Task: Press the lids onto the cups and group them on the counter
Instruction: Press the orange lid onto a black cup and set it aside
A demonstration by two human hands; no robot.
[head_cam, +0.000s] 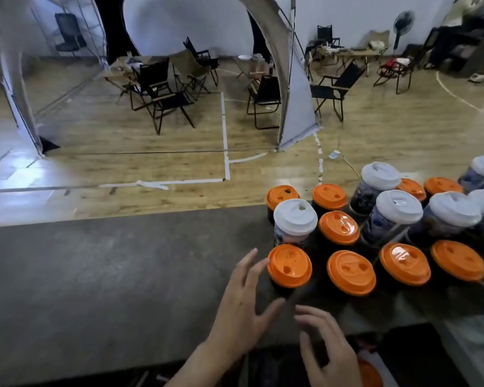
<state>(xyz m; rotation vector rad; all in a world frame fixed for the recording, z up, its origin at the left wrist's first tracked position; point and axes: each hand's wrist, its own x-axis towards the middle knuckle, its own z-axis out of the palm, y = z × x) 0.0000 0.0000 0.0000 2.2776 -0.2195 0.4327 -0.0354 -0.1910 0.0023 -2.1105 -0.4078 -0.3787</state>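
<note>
Several dark cups with orange lids and several taller patterned cups with white lids stand grouped on the right part of the grey counter [109, 275]. The nearest orange-lidded cup [289, 265] is at the group's front left corner, with a white-lidded cup [295, 220] right behind it. My left hand [242, 300] is open, fingers spread, its fingertips just left of that orange lid. My right hand [326, 347] is open too, fingers apart, hovering in front of the group near the counter's front edge. Neither hand holds anything.
An orange lid [370, 372] shows below the counter's front edge at the bottom right. Beyond the counter's far edge lies a wooden floor with folding chairs [162, 88], a white tent [296, 107] and a standing fan [403, 26].
</note>
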